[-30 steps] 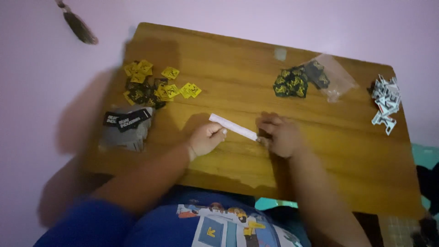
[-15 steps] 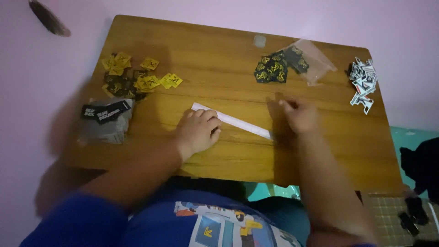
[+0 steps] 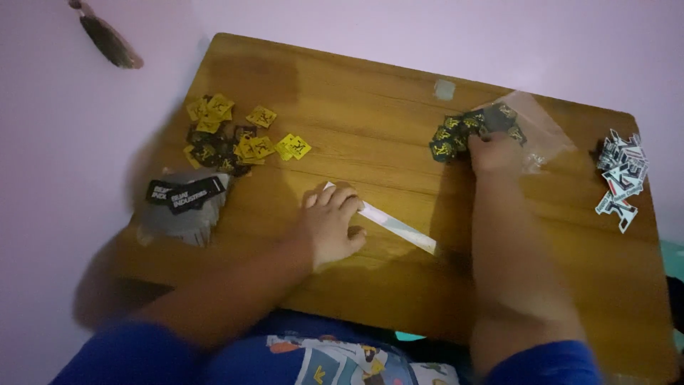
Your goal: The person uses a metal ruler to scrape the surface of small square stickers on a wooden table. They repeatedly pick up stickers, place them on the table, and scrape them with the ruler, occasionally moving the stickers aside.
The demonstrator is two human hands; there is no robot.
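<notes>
Right hand [image 3: 493, 151]: gone from white strip [image 3: 394, 224] end since earlier frame, now at black-yellow tag pile [image 3: 456, 132] beside clear bag [image 3: 541, 128]; fingers curled onto tags, grasp unclear
Left hand [image 3: 329, 227]: fingers spread flat, stays pressing strip's left end
Strip: long, narrow, white, diagonal, running right beyond left fingertips

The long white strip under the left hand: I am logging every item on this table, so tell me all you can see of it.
The long white strip looks like thin, flat paper or plastic. It lies flat on the brown wooden table, slanting from upper left to lower right. The left hand rests on its upper end, palm down, hiding that part. Its lower end lies free.
</notes>
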